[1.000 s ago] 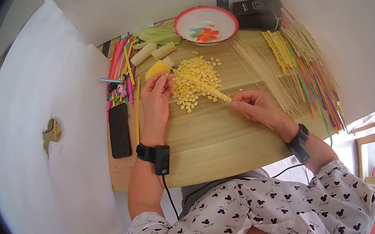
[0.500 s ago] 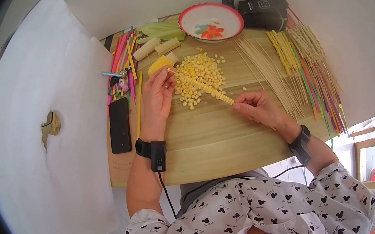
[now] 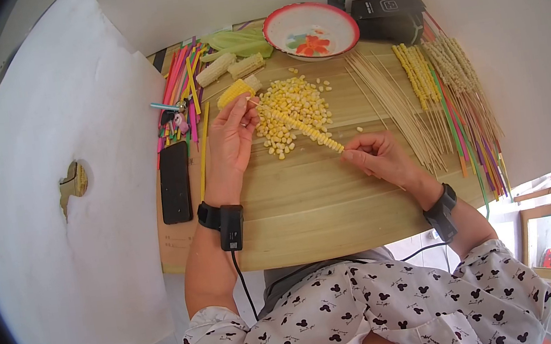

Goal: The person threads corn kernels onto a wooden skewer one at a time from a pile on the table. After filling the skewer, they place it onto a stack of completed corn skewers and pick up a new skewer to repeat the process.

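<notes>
A thin stick threaded with yellow corn kernels slants between my hands, above the wooden table. My right hand is closed on its lower end, just below the last kernel. Near the upper end, the fingers of my left hand are pinched together; a small pale tip shows between them, too small to tell whether it is the stick or a kernel. Under and behind the threaded stick spreads a pile of loose kernels. A partly stripped cob lies just beyond my left fingertips.
An enamel bowl and black box stand at the back. Bare cobs, husks, coloured strips and a phone lie left. Bare sticks and kernel-threaded sticks lie right. White boards flank the table.
The small pinkish tip at my left fingertips has changed to a paler look. Both hands and the threaded stick stay almost where they were.
</notes>
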`<state>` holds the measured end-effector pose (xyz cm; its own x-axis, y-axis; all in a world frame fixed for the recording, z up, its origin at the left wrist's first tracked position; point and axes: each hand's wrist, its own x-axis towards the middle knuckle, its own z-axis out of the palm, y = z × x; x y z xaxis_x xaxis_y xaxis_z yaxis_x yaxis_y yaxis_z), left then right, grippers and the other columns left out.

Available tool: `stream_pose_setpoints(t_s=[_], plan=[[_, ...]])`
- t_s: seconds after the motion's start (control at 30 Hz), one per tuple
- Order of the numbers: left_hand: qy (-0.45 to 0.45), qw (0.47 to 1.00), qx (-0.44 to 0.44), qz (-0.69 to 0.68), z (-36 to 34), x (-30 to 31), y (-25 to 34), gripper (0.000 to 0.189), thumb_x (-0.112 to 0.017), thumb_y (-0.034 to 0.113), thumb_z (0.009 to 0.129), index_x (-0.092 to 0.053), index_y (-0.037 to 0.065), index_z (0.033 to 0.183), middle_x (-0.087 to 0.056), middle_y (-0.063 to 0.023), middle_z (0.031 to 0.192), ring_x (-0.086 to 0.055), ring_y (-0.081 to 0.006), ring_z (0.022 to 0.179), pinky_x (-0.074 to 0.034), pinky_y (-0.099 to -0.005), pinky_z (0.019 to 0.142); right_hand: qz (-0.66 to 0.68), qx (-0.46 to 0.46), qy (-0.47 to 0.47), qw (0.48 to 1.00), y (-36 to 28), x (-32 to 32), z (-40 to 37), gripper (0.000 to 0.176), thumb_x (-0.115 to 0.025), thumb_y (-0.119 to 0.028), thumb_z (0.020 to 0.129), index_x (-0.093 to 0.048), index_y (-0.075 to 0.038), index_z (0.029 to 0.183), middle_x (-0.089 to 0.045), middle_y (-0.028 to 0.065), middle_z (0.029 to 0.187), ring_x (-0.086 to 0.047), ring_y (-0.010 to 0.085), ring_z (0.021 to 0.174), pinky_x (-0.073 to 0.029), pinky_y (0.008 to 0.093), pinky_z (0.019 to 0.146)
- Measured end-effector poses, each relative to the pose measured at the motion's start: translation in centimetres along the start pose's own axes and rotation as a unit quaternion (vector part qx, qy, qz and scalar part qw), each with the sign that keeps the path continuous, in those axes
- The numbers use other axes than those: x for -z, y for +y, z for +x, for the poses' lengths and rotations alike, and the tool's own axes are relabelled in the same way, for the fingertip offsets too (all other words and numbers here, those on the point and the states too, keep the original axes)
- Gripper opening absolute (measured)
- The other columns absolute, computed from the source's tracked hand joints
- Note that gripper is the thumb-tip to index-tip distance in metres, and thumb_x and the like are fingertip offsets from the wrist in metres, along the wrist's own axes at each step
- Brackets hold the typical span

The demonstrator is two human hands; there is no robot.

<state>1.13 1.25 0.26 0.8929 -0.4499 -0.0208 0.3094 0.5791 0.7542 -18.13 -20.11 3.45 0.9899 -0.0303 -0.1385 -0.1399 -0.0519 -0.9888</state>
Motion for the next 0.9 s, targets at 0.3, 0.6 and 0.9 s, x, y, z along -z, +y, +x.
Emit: stream_pose_setpoints(t_s=[0.3, 0.6, 0.9], plan=[[0.008, 1.000, 0.003, -0.006, -0.02, 0.06, -0.05, 0.018, -0.060, 0.007, 0.089, -0.061, -0.002, 0.104, -0.063, -0.0084, 0.093, -0.056, -0.0101, 0.074, -0.048, -0.0239, 0.071, -0.007, 0.003, 0.002, 1.000, 0.18, 0.07, 0.09, 0.014, -0.061, -0.016, 0.090, -0.065, -0.003, 0.089, -0.050, -0.0090, 0.060, -0.037, -0.0016, 0.050, -0.026, 0.0172, 0.044], [0.007, 1.000, 0.006, -0.021, 0.07, 0.28, -0.37, 0.017, -0.060, 0.006, 0.088, -0.061, -0.001, 0.103, -0.062, -0.0080, 0.093, -0.056, -0.0104, 0.075, -0.048, -0.0249, 0.071, -0.009, 0.005, 0.001, 1.000, 0.03, -0.01, 0.04, 0.014, -0.061, -0.015, 0.090, -0.065, -0.002, 0.088, -0.049, -0.0098, 0.061, -0.036, -0.0024, 0.051, -0.026, 0.0166, 0.045], [0.040, 0.999, 0.008, -0.006, -0.07, -0.05, -0.42, 0.010, -0.063, 0.007, 0.086, -0.062, 0.002, 0.095, -0.064, -0.0072, 0.088, -0.057, -0.0097, 0.070, -0.049, -0.0245, 0.068, -0.033, 0.012, 0.014, 0.999, 0.14, -0.25, 0.00, 0.014, -0.062, -0.015, 0.090, -0.065, -0.002, 0.088, -0.049, -0.0100, 0.061, -0.037, -0.0025, 0.053, -0.027, 0.0165, 0.045]])
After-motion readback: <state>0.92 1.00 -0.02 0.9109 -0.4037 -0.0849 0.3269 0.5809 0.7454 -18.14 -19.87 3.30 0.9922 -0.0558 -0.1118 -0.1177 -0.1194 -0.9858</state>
